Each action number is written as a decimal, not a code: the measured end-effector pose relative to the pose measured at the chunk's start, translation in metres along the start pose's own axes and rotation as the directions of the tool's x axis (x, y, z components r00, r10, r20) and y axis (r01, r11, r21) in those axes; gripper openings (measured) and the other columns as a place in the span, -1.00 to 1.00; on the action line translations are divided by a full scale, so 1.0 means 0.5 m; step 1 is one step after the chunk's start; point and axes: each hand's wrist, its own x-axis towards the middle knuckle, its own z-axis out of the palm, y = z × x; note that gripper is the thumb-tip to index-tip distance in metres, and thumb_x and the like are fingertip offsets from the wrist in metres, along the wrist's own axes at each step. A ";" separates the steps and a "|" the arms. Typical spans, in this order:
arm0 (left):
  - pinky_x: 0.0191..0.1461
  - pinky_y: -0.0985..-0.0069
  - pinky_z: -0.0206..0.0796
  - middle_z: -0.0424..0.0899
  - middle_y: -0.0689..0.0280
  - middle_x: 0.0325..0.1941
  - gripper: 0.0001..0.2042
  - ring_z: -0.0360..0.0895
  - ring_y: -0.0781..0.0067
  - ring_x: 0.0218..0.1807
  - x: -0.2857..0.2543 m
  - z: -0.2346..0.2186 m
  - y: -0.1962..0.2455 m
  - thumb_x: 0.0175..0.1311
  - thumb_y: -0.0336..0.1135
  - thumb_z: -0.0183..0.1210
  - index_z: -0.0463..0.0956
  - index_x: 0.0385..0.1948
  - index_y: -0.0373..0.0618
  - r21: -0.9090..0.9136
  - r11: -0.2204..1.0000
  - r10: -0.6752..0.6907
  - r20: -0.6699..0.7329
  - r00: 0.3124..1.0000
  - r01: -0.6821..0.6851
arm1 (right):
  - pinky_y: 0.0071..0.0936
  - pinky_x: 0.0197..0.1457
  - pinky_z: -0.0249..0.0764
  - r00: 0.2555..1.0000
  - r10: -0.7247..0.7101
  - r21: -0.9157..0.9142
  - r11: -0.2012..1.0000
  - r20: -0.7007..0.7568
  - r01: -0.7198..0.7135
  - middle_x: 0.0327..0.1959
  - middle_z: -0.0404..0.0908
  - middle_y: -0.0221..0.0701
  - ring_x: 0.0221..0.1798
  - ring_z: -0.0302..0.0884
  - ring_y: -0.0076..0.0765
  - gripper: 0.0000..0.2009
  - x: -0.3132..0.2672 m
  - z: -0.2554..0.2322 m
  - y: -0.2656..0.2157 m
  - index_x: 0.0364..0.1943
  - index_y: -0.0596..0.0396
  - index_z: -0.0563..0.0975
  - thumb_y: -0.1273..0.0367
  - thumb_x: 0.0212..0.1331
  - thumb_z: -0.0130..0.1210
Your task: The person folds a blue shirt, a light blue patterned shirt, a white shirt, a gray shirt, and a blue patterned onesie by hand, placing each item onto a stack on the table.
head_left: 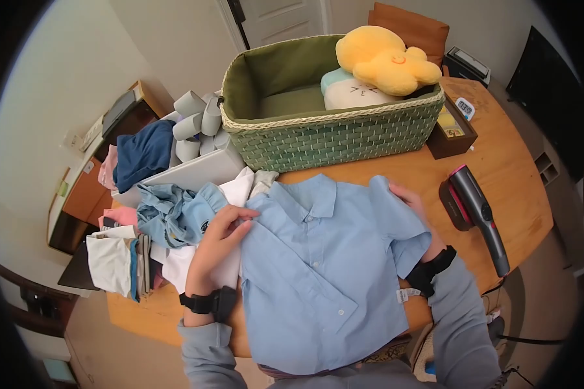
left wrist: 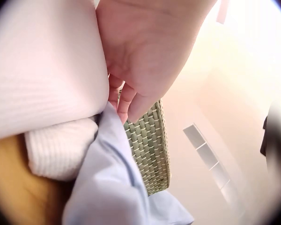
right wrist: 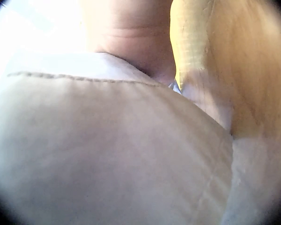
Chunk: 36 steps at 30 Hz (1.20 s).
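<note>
A light blue button-up shirt [head_left: 298, 259] with a collar is spread front side up before me, its lower end at the table's near edge. One part of it slants across the front. My left hand [head_left: 220, 240] pinches the shirt at the left shoulder; in the left wrist view the blue cloth [left wrist: 114, 164] rises to its fingertips. At the other shoulder my right hand [head_left: 409, 198] grips the shirt beside the short sleeve [head_left: 405, 233], its fingers mostly hidden by cloth. In the right wrist view, a stitched cloth edge [right wrist: 84, 79] covers most of that hand.
A green woven basket [head_left: 331, 139] with plush toys [head_left: 389, 61] stands behind the shirt. Left are a white bin [head_left: 194, 172], crumpled clothes [head_left: 178, 211] and folded clothes [head_left: 113, 259]. A handheld steamer [head_left: 477, 214] lies right, near a brown box [head_left: 451, 139] on the wooden table [head_left: 509, 168].
</note>
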 end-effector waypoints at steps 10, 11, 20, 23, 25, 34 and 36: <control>0.05 0.67 0.21 0.53 0.41 -0.12 -0.80 0.39 0.68 -0.08 -0.011 -0.012 -0.012 0.34 -0.37 0.03 0.48 -0.08 -0.21 -0.360 0.933 -0.036 -0.045 0.998 0.017 | -0.54 -0.15 0.49 0.996 -0.015 -0.122 0.993 -0.084 0.005 -0.26 0.59 -0.40 -0.23 0.56 -0.46 -0.75 0.000 0.002 0.001 -0.11 0.13 0.51 0.29 0.27 -0.05; 0.02 0.70 0.21 0.50 0.43 -0.15 -0.80 0.38 0.70 -0.11 -0.012 -0.014 -0.014 0.30 -0.39 0.07 0.48 -0.08 -0.19 -0.398 0.917 -0.046 -0.037 0.998 0.028 | -0.54 -0.16 0.49 0.996 -0.066 -0.123 0.991 -0.061 0.058 -0.28 0.59 -0.40 -0.23 0.56 -0.46 -0.75 0.001 0.003 0.006 -0.12 0.13 0.51 0.28 0.28 -0.07; -0.21 0.84 0.14 0.26 0.52 -0.29 -0.67 0.23 0.82 -0.32 -0.007 -0.008 -0.060 0.08 -0.62 0.11 0.48 -0.07 -0.12 -0.371 0.925 0.047 -0.099 0.994 -0.081 | -0.52 -0.12 0.47 0.967 -0.221 -0.189 0.962 -0.129 0.195 -0.29 0.58 -0.40 -0.23 0.54 -0.45 -0.76 -0.011 0.021 0.004 -0.17 0.12 0.51 0.28 0.31 -0.11; -0.22 0.83 0.14 0.27 0.52 -0.30 -0.67 0.24 0.81 -0.35 -0.006 -0.012 -0.073 0.09 -0.63 0.07 0.49 -0.08 -0.14 -0.490 0.865 0.060 -0.115 0.992 -0.109 | -0.52 -0.01 0.43 0.966 -0.203 -0.241 0.957 -0.159 0.162 -0.21 0.57 -0.37 -0.14 0.52 -0.44 -0.74 -0.060 0.088 -0.010 -0.09 0.14 0.49 0.28 0.28 -0.07; -0.23 0.82 0.14 0.27 0.53 -0.32 -0.68 0.24 0.81 -0.35 -0.009 -0.014 -0.073 0.09 -0.63 0.07 0.49 -0.09 -0.14 -0.495 0.859 0.073 -0.141 0.987 -0.134 | -0.52 0.06 0.41 0.950 -0.197 -0.328 0.938 -0.242 0.111 -0.16 0.57 -0.36 -0.08 0.51 -0.43 -0.71 -0.080 0.114 -0.024 -0.04 0.15 0.47 0.28 0.25 -0.03; -0.27 0.80 0.14 0.30 0.53 -0.41 -0.70 0.25 0.79 -0.40 -0.008 -0.009 -0.072 0.07 -0.59 0.07 0.52 -0.12 -0.14 -0.486 0.860 0.093 -0.153 0.984 -0.157 | -0.44 0.28 0.22 0.954 0.296 -0.951 0.276 -0.055 -0.140 0.33 0.17 -0.30 0.33 0.13 -0.43 -0.15 -0.225 0.017 -0.126 0.37 0.16 0.02 0.50 -0.02 0.27; -0.28 0.79 0.14 0.31 0.53 -0.41 -0.70 0.25 0.79 -0.41 -0.010 -0.011 -0.077 0.07 -0.59 0.07 0.52 -0.12 -0.14 -0.494 0.855 0.101 -0.145 0.984 -0.161 | -0.46 0.24 0.27 0.934 0.339 -0.965 0.190 -0.110 -0.182 0.32 0.17 -0.31 0.29 0.16 -0.49 -0.13 -0.235 0.028 -0.136 0.38 0.12 0.00 0.57 -0.04 0.26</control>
